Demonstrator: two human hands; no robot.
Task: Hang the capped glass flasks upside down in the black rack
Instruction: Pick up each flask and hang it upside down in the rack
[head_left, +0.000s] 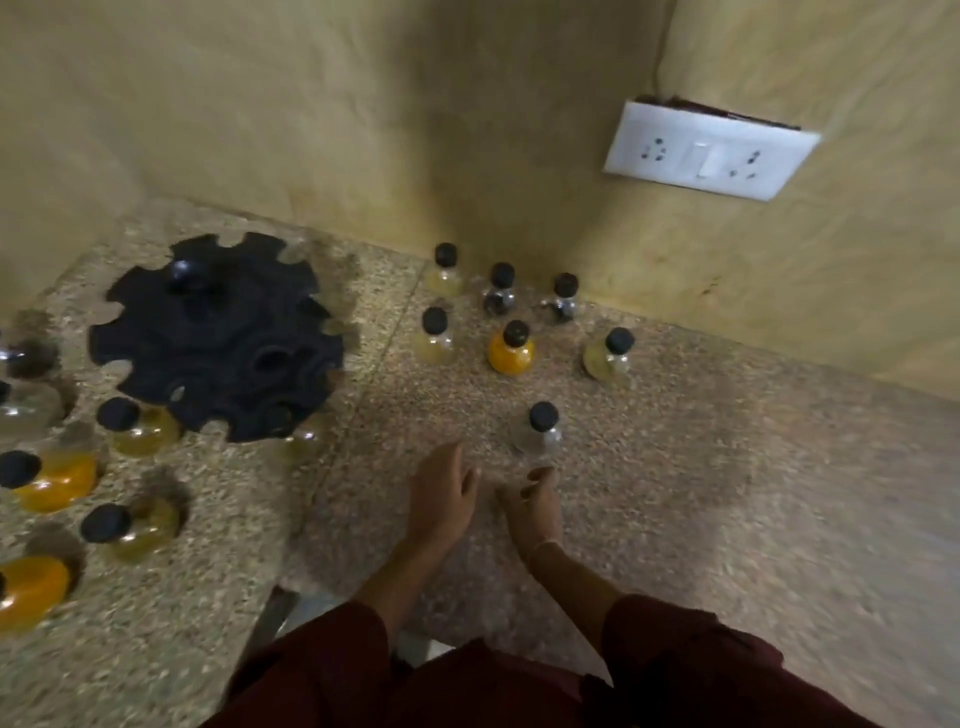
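Note:
The black rack (218, 338), round with notched edges and a knob on top, stands at the left of the speckled counter (675, 493). Several capped flasks stand upright to its right, among them an orange-filled flask (510, 349) and a clear flask (540, 428) nearest my hands. More flasks, such as a yellow one (140, 426), stand left of and below the rack. My left hand (441, 493) and my right hand (532, 506) hover just below the clear flask, fingers loosely curled, holding nothing. Glass shapes show at a few rack notches, too blurred to identify.
A yellow wall runs behind the counter and forms a corner at the right. A white socket-and-switch plate (709, 150) is mounted on the right wall. The counter's front edge (270, 618) lies near my dark red sleeves.

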